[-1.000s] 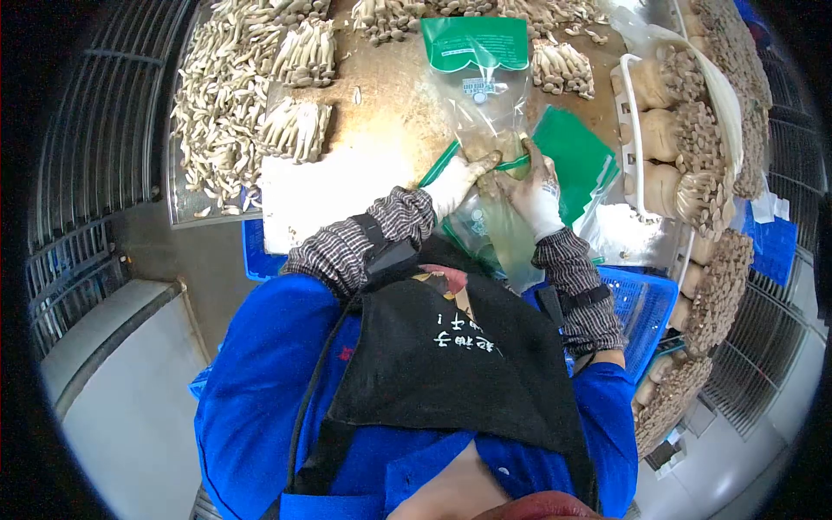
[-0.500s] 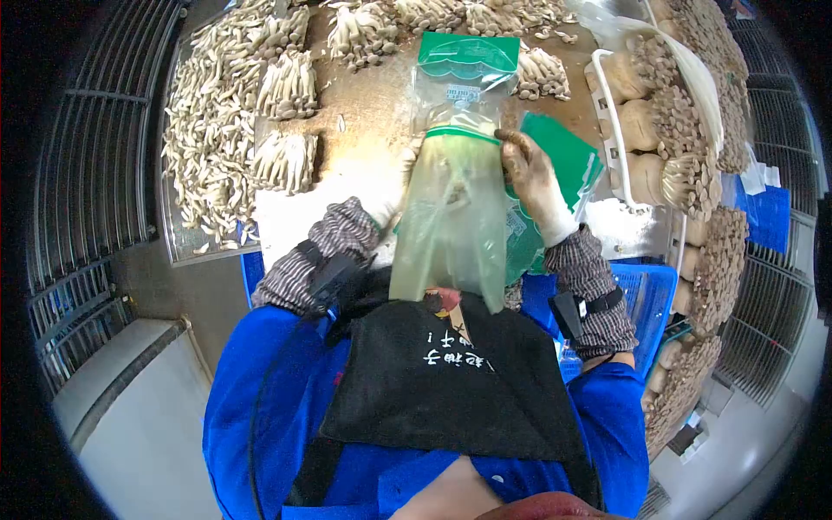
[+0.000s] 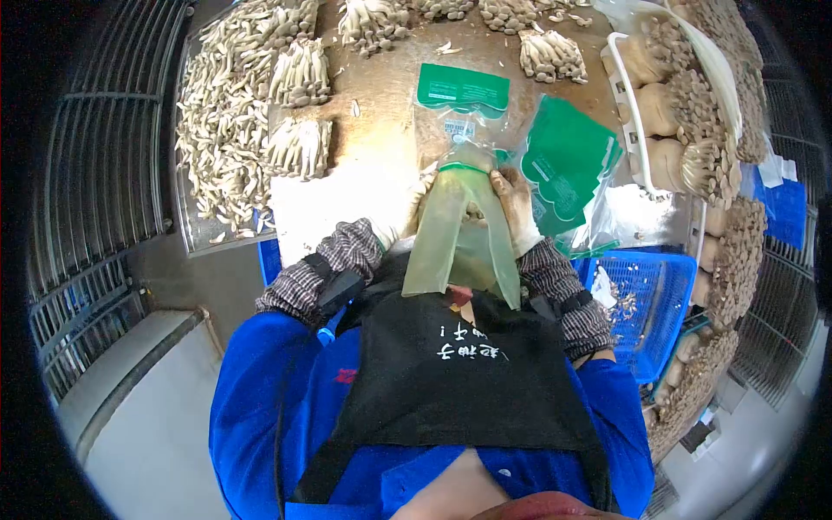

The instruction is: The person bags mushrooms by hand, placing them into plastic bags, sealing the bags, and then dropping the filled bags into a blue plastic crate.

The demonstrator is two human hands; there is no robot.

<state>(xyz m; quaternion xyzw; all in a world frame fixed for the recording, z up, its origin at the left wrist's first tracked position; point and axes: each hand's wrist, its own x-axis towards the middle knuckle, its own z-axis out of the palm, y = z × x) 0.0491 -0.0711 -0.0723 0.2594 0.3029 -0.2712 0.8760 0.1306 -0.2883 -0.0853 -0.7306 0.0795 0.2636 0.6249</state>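
A clear plastic bag (image 3: 459,139) with a green printed end lies pointing away from me across the bench. At its near end is a pale green translucent sleeve (image 3: 433,238) with a bright green band, its two flaps hanging toward my apron. My left hand (image 3: 418,204), in a whitish glove, grips the left side near the band; its fingers are partly hidden. On the right side, my right hand (image 3: 516,206) is closed on the same sleeve, thumb near the band. Something brownish, perhaps mushrooms, shows between the flaps.
Loose mushrooms (image 3: 225,130) cover the left of the bench, with mushroom bunches (image 3: 299,147) beside and behind. Green printed bags (image 3: 568,160) lie to my right. A white crate (image 3: 637,130) of mushroom blocks stands farther right, and a blue basket (image 3: 654,295) sits below it.
The bag and sleeve have come lower, toward my body. My right hand has moved down and inward, and the sleeve's near end has parted into two flaps.
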